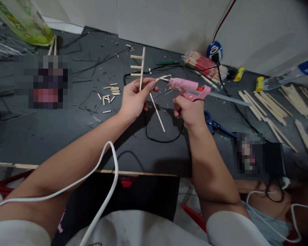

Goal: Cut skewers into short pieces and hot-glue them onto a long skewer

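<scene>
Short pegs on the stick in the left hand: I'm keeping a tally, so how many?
3 visible, all on the long stick's left side: a top peg, a middle peg, and a lower peg just above the left hand, which may hide more.

Pink glue gun (183, 84) in the right hand (192, 111), pale cream sticks (143, 61) in the left hand (133, 100), dark grey surface (41, 133) below, red-and-cream stick bundle (200, 64) beyond the hands, white cable (116, 167) nearer.

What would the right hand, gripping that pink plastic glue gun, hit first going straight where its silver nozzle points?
Probably the small, pale wooden stick pinched in the left hand, though depth there is unclear.
</scene>
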Motion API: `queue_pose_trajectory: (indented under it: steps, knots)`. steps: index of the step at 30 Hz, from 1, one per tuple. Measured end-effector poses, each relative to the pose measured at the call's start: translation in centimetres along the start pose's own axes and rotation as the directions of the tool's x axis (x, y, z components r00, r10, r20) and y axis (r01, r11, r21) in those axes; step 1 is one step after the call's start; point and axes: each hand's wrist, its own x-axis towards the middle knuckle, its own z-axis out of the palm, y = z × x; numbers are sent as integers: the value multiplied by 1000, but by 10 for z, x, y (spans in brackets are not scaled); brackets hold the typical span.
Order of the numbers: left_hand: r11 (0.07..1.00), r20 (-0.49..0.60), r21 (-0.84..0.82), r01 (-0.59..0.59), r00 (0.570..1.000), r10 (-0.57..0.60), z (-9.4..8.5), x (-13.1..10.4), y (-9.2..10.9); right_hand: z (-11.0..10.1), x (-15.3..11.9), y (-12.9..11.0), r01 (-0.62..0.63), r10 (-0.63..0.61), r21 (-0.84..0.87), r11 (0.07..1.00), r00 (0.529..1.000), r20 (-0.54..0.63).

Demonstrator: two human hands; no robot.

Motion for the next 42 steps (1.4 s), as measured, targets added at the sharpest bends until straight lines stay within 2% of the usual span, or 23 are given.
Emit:
queue_pose_trajectory:
  steps: [13,19,23,29,34,42]
  knots:
    - [1000,6,-23,16,1000,-16,0,-1,1,1,1,-4,-14,17,74,997,999,-37]
    - [997,27,-74,25,999,-23,-1,0,2,1,2,-2,44,-37,116,992,997,-63]
    - [996,8,-72,56,998,-55,-1,0,2,1,-1,-6,89,-72,136,987,989,-128]
    - [994,15,-90,63,998,-62,0,-1,3,2,-3,-8,196,-159,174,965,966,-206]
    - [988,37,-119,99,995,-95,1,-3,7,2,-1,-9,237,-176,218,947,948,-265]
    - [973,48,-169,154,988,-148,1,-1,8,-2,10,-11,306,-192,186,934,865,-463]
